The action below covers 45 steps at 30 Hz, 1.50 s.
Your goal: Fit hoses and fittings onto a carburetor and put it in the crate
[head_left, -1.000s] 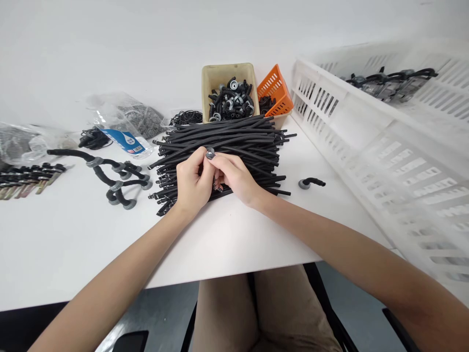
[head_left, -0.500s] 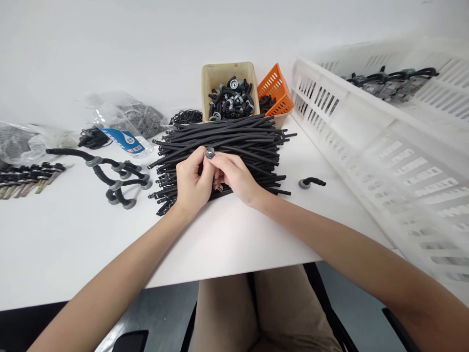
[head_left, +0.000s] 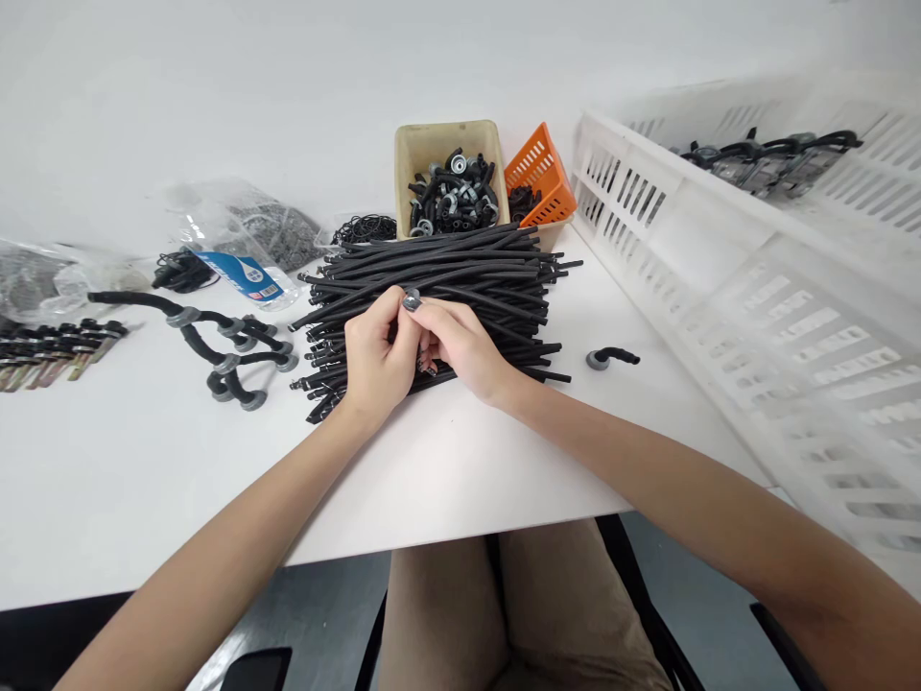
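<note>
My left hand (head_left: 380, 355) and my right hand (head_left: 466, 347) meet above a pile of black rubber hoses (head_left: 467, 278). Both are closed, with thumbs and fingertips pinched together. A small, glossy dark grey round spot (head_left: 412, 299) shows where the thumbs meet; whether it is a part or a painted nail I cannot tell. Whatever lies inside the fingers is hidden. Left of the pile, several black hose pieces with grey round caps (head_left: 226, 365) are joined in a branching string. A single short bent hose with a grey cap (head_left: 611, 358) lies to the right.
Behind the pile stand a beige bin (head_left: 410, 154) of capped hose pieces and a tilted orange basket (head_left: 536, 173). A large white slotted crate (head_left: 720, 259) fills the right side. Clear bags (head_left: 273, 230), a blue-labelled plastic bottle (head_left: 245, 276) and bolt-like parts (head_left: 61, 350) are at left.
</note>
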Available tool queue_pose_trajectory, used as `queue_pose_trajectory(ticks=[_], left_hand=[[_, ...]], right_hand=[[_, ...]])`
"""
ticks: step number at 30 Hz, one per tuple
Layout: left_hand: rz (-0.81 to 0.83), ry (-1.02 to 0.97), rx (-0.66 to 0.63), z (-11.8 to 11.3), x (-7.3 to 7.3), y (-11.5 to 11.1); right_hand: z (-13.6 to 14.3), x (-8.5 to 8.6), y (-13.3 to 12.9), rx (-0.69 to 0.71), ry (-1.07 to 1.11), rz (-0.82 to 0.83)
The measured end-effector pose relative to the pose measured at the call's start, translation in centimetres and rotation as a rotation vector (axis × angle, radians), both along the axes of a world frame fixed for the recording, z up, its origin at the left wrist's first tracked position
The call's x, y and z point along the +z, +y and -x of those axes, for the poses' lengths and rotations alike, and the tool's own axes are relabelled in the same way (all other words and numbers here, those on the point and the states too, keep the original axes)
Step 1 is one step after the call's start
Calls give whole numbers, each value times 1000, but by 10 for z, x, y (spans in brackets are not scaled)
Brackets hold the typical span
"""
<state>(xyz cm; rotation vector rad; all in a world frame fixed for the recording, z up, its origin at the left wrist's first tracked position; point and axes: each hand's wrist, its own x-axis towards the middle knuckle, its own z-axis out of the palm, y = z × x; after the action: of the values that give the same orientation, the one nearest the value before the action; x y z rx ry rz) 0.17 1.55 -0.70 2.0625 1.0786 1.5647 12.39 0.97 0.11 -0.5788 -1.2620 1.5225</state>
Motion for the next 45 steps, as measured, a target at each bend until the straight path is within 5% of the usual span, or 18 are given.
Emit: queue_pose_trajectory(ticks=[45], left_hand=[[-1,-5,-8,0,0,0]], right_hand=[[1,0,0,-12,5,-4]])
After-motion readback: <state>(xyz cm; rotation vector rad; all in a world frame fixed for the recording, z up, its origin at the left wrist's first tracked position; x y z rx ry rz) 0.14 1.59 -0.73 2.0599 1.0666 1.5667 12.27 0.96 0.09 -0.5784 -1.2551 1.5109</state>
